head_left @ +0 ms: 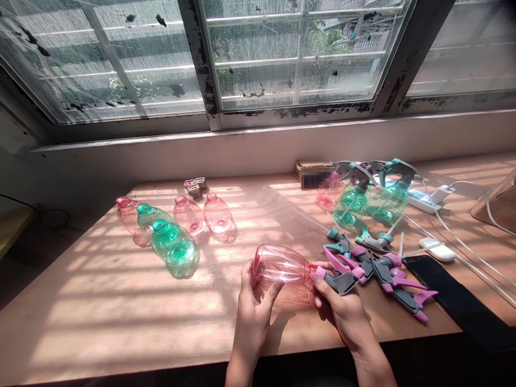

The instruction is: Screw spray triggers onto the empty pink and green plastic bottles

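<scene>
One left grip (253, 309) clasping pink bottle (284, 260), right grip (339, 302) pinching sprayer (342, 282), box label (316, 180) blurred

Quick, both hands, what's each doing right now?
Left hand: closed on the pink bottle, near its base.
Right hand: closed at the bottle's neck, gripping the spray head by its pink collar.

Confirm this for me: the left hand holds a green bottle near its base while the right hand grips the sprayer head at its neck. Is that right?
Not quite: the bottle is pink, not green, as the head view shows. The left hand does hold it near its base, and the right hand grips the sprayer head at its neck.
</scene>
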`<state>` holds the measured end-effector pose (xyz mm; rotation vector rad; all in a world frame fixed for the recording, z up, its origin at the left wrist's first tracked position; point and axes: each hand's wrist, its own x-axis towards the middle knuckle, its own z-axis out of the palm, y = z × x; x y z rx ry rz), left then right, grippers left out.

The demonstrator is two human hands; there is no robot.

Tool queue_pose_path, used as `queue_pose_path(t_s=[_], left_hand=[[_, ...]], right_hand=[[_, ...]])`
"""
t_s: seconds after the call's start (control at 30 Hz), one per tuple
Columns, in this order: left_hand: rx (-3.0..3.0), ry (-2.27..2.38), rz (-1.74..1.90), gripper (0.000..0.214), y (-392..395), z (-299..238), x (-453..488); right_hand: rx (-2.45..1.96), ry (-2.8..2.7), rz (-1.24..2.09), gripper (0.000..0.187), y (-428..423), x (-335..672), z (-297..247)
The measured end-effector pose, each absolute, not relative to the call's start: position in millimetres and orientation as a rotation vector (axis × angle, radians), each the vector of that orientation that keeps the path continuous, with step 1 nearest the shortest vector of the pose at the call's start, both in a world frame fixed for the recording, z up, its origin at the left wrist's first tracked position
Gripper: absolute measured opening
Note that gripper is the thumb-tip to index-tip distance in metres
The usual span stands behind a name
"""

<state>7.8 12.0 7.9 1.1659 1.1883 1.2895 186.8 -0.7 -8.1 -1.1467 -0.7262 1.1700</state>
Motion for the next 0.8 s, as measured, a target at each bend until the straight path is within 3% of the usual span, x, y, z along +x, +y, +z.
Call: queue_pose_path(t_s=[0.8], left_hand=[[1.175,1.212,1.256,0.063,12,12,8]], right_hand=[[-1.117,-0.698,1.184,0.056,0,186,-6]])
